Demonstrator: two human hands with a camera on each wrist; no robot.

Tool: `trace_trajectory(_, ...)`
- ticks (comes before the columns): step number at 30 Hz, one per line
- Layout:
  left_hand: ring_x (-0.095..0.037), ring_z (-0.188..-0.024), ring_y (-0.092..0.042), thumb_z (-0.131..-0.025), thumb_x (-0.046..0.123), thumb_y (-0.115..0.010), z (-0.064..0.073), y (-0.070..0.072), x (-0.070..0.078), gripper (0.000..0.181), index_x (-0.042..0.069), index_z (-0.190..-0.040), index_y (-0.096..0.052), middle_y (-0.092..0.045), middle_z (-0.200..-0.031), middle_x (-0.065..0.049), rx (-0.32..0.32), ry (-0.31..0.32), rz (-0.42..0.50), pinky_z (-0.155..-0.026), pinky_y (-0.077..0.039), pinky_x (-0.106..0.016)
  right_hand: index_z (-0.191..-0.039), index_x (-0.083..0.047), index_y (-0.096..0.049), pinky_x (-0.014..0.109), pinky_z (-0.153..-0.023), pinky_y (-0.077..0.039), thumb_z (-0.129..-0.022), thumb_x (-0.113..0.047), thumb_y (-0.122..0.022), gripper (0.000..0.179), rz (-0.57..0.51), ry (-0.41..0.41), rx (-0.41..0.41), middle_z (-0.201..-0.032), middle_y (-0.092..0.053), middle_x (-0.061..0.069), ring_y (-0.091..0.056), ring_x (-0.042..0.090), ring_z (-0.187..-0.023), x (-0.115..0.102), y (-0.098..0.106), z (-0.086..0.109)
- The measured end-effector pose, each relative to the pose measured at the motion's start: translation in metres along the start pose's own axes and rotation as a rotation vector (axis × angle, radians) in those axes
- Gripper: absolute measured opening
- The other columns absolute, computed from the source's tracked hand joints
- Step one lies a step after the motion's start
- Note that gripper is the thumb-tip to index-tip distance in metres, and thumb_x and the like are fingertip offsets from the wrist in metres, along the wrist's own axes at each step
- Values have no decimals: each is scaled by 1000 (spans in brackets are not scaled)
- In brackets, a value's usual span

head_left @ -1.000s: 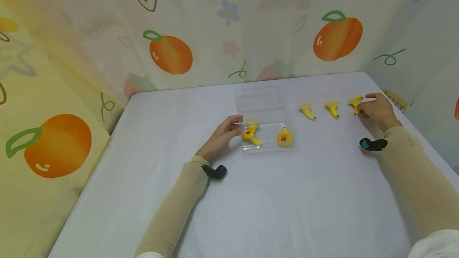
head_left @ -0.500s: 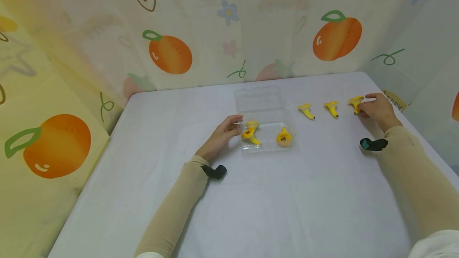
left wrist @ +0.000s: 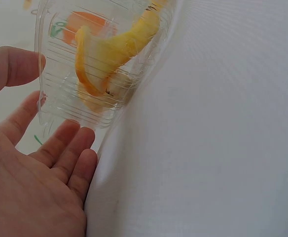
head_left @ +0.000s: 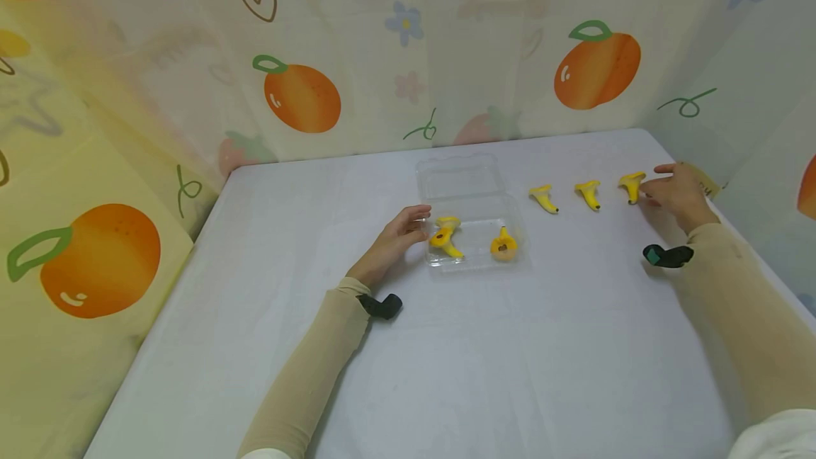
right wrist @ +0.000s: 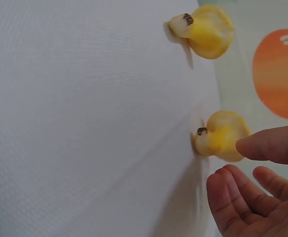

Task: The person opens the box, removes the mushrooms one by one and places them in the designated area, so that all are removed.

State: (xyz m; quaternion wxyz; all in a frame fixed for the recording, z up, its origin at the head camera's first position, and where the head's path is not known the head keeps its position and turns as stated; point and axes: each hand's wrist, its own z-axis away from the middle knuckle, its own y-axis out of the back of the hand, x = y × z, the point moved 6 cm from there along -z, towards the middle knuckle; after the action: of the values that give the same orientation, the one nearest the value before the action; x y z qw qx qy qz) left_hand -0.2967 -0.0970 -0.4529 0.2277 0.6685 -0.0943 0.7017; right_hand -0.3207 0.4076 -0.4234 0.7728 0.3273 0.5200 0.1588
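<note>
A clear plastic clamshell box stands mid-table with its lid folded back. At its left lie yellow trumpet-shaped mushrooms, one upon another. A single yellow mushroom lies at its right. My left hand rests at the box's left rim, fingers loosely spread; in the left wrist view the thumb and a fingertip meet the rim. Beyond the box, three mushrooms form a row: a left one, a middle one and a right one. My right hand is beside the right one, thumb at its cap, other fingers apart from it.
The table has a white cover, with its right edge close to my right hand. A printed curtain hangs behind it and along both sides. A black wrist camera sits at each sleeve.
My right hand has shifted slightly to the right, its fingers easing away from the right mushroom. The mushroom stays in its row. My left hand and the box have stayed put.
</note>
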Motion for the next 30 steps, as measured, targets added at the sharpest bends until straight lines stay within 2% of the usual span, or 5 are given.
trace_trajectory(4,-28,-141,-43,-98,14,-56,0,0,0,57,14,-153,-41,-44,-156,-8,-5,-4,5,-122,-31,-51,-157,5,-16,61,-113,-40,-103,-26,-53,73,-30,15,-19,-149,-39,36,-58,37,-110,-3,3,3)
trace_trajectory(9,-28,-141,-43,-98,14,-56,0,0,0,57,13,-153,-41,-43,-157,-9,-11,-8,7,-121,-31,-51,-157,6,-17,47,-97,-52,-103,-28,-53,74,-4,55,-26,-147,-42,35,-60,5,-78,-9,10,7)
trace_trajectory(19,-29,-142,-43,-99,14,-56,0,0,1,56,13,-153,-41,-43,-157,-10,-16,-12,9,-122,-31,-51,-156,5,-19,29,-89,-56,-101,-38,-53,78,11,124,-5,-141,-48,31,-62,11,-88,-27,17,15)
trace_trajectory(26,-28,-143,-42,-100,13,-56,1,0,0,55,13,-153,-41,-43,-156,-9,-16,-13,4,-122,-31,-51,-155,6,-21,8,-66,-48,-100,-42,-55,81,-28,193,0,-96,-57,-19,-53,-12,-71,-44,27,21)
trace_trajectory(30,-29,-143,-42,-99,14,-56,1,1,1,56,13,-153,-40,-43,-156,-9,-17,-18,6,-122,-31,-51,-155,4,-24,7,-66,-48,-100,-46,-55,81,-40,200,12,-95,-58,-20,-53,-11,-75,-52,29,25)
